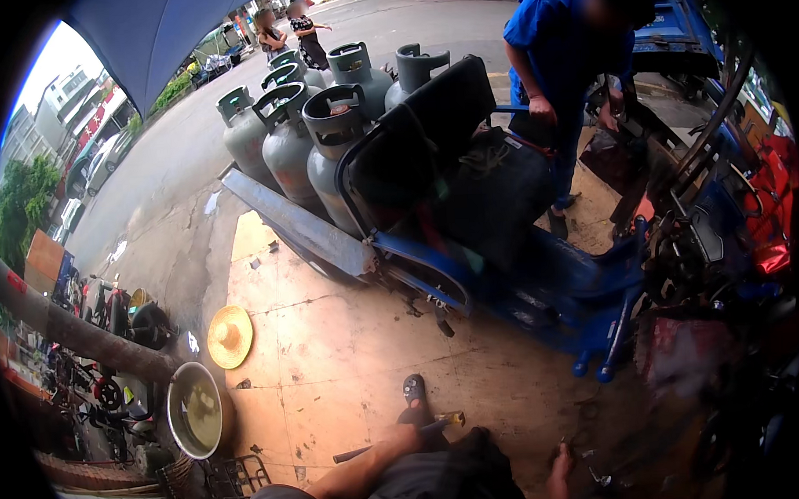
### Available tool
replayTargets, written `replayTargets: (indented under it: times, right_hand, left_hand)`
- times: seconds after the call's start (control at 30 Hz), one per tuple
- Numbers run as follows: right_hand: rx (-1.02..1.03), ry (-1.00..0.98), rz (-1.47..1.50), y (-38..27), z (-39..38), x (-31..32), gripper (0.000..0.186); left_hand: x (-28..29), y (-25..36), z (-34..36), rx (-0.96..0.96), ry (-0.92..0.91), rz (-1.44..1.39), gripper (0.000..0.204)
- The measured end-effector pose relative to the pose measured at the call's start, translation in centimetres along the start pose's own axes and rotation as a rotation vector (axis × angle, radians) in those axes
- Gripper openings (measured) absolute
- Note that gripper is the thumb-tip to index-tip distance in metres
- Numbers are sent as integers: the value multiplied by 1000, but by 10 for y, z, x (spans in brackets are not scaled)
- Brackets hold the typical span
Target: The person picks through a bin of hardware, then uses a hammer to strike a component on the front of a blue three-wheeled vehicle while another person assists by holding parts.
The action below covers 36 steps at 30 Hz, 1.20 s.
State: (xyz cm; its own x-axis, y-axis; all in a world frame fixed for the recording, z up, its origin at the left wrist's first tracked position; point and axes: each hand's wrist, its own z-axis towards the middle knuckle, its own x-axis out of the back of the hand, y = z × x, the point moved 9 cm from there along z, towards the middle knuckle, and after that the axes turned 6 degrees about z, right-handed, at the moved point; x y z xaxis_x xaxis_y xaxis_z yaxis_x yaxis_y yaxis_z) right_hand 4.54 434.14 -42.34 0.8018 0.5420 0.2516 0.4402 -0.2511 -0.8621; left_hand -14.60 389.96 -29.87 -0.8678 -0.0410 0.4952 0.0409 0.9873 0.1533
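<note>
The left hand [404, 439] is closed around a dark-handled tool [437, 424] with a yellowish end, low in front of the lap [434, 484]. The right hand [560, 474] is near the lower edge, well apart from the tool; I cannot tell whether it grips anything. Ahead is a blue vehicle [569, 305] loaded with gas cylinders [288, 157] (all greyish). A straw hat [231, 336] lies near a metal basin [197, 410].

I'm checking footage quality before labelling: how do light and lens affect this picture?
Head view: sky washed out to white, black seat sunk in shadow; head view: left hand and hammer lit well enough to make out; head view: lower right murky, details hard to tell; head view: black fisheye border, with distortion toward it.
</note>
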Motion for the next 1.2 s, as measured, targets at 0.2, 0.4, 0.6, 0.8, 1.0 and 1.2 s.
replayTargets:
  times: [0.2, 0.4, 0.6, 0.8, 1.0, 1.2]
  right_hand:
    - [70, -328, 18, -119, -59, -125, 20]
    - [382, -623, -269, -212, -108, -230, 21]
    - [419, -780, -874, -238, -150, -279, 27]
    - [457, -716, -739, -225, -133, -268, 26]
    - [406, -693, -660, -175, -105, -260, 30]
    - [476, -620, -744, -161, -78, -233, 28]
  left_hand:
    - [67, 52, -49, -332, 200, 179, 46]
    - [115, 92, -22, -491, 191, 479, 25]
    - [151, 163, -18, -787, 139, 641, 18]
    - [135, 179, 26, -662, -151, 764, 33]
    - [150, 223, 43, -767, -57, 318, 36]
    - [151, 280, 55, -808, -146, 350, 31]
